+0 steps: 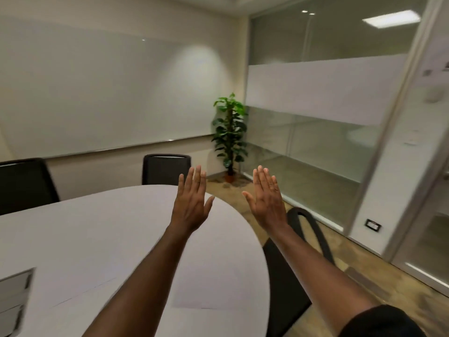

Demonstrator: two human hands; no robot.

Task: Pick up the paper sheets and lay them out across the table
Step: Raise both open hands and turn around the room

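Both our hands raised flat and empty over the table's far right edge.

Our left hand (pixel 192 205) and right hand (pixel 267 203) spread their fingers, holding nothing; faint white paper sheets (pixel 206 285) lie flat on the white table (pixel 97 227) near its right edge.

Room evenly lit, soft indoor light. Ceiling panel (pixel 391 18) reflects in the glass wall (pixel 323 40); pale glow patch on the whiteboard (pixel 192 69). Whole pic slightly motion-blurred, esp. table (pixel 73 239) edges & near forearms. Wide-angle bend: door frame (pixel 398 117) leans, lines curve at edges. Shadows faint.
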